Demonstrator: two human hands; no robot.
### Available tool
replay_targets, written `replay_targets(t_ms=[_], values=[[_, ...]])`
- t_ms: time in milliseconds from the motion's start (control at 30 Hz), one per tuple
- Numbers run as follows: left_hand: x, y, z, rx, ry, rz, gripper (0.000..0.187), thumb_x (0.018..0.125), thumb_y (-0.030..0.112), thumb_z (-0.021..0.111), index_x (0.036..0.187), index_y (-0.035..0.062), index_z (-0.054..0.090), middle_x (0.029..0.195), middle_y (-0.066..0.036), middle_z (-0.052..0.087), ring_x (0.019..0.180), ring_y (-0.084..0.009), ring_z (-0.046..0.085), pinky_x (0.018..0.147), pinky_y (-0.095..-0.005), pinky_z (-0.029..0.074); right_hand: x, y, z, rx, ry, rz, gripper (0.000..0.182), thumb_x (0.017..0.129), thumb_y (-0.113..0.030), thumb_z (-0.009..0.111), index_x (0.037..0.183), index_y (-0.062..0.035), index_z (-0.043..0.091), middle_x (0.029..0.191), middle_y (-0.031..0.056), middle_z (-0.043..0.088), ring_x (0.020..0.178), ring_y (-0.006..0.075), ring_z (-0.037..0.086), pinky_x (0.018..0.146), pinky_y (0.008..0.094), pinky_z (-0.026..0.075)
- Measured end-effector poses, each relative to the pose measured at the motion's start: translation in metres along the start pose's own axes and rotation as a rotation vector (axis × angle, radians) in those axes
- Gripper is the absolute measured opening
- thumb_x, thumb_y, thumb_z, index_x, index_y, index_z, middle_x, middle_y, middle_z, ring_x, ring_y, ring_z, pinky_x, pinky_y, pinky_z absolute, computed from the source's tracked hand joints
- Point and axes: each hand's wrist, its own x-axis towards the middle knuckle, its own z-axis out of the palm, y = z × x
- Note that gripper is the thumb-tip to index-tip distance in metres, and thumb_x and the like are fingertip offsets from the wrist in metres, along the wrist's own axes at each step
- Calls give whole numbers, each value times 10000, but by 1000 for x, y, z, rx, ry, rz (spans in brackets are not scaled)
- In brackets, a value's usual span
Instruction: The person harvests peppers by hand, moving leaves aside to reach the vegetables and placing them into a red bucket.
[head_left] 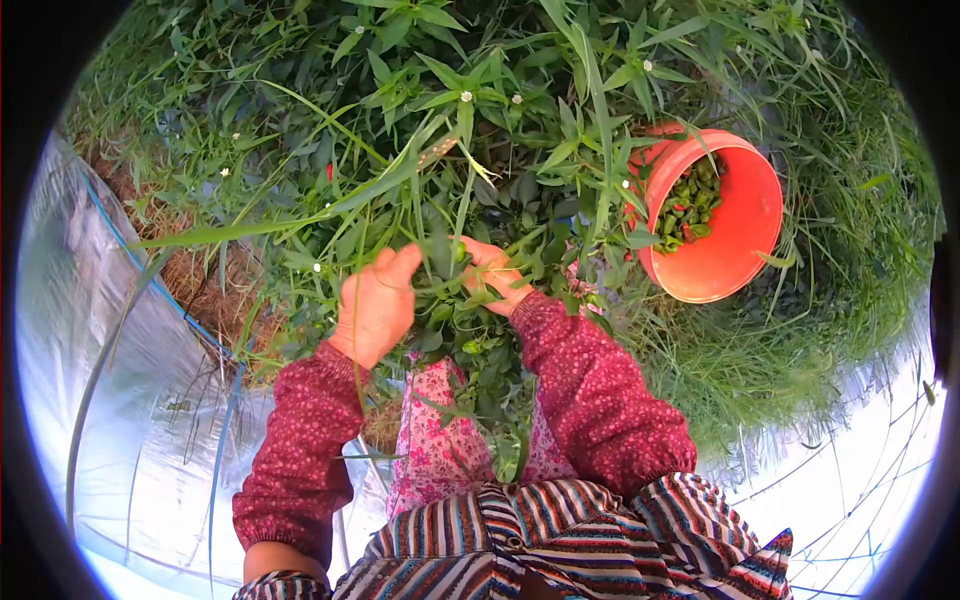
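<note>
My left hand (377, 305) is closed at the left side of a leafy pepper plant (440, 310), its fingertips turned inward among the leaves. Whatever it pinches is hidden. My right hand (496, 276) reaches into the same plant from the right, with its visible fingers apart around the foliage. Close to its fingertips is a small green pepper (460, 252). Lower on the plant, another light green pepper (471, 347) shows between the leaves. Long grass blades cross in front of the plant and partly cover both hands.
An orange bucket (752, 215) lies tilted in the grass at right, with several green and red peppers (690, 205) inside. Dense weeds (380, 70) surround the plant. Clear plastic sheeting (110, 330) and a blue cord (150, 275) are at left.
</note>
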Motion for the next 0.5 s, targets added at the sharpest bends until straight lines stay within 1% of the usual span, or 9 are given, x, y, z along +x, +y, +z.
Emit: replay_targets(t_ms=[67,133,200,233,300,333,367,433,500], values=[[12,-6,-9,20,370,138,490,697,-40,549,1153,141,551,866,-173,595,767,-364,608,624,-441,482,0,4,0,-171,0,151,446,831,-39,585,1264,-102,505,880,-16,601,797,91,563,695,258,474],[23,7,-27,8,270,145,453,691,-38,564,1116,120,564,861,-188,561,782,-368,595,650,-441,479,-1,14,-6,-902,-17,73,478,785,-37,532,1250,-146,515,797,45,545,719,128,538,661,284,464],[29,17,-29,124,-62,289,471,682,-55,530,1119,117,571,851,-182,533,795,-374,575,715,-456,463,1,16,-2,-862,-9,77,439,781,-73,541,1214,-143,533,804,70,547,734,178,554,676,323,471],[32,16,-26,166,-145,312,423,660,-24,560,1062,105,580,855,-196,503,804,-378,562,694,-459,458,2,17,-1,-845,-7,79,426,779,-84,544,1202,-142,539,806,78,548,739,194,559,681,336,473],[26,15,-31,159,-161,298,393,653,3,574,1033,104,579,845,-199,515,791,-380,564,689,-463,458,-2,9,11,-1275,-71,-125,346,778,-131,550,1124,-126,561,834,108,552,763,274,560,702,383,473],[25,16,-32,151,-177,286,365,647,29,587,1005,102,579,834,-203,528,778,-381,566,683,-467,458,-3,5,14,-1267,-63,-122,346,778,-131,550,1124,-126,561,834,108,552,763,274,560,702,383,473],[26,17,-32,246,-264,251,286,677,98,613,954,36,580,845,-181,556,811,-363,586,705,-450,481,-4,-1,21,-1257,-37,-66,316,778,-128,544,1094,-118,564,847,118,553,770,298,555,701,399,473],[23,24,-33,163,-312,192,283,690,122,617,954,29,570,844,-184,569,807,-367,590,701,-454,481,-2,-7,25,-1244,-13,-17,286,778,-126,539,1063,-111,566,859,129,555,778,322,549,700,414,472],[24,20,-30,101,-336,136,337,714,196,643,993,33,547,859,-189,592,806,-375,598,699,-460,479,0,-6,29,-961,91,177,235,777,-133,546,1006,-98,586,841,129,568,792,313,560,690,424,476]])
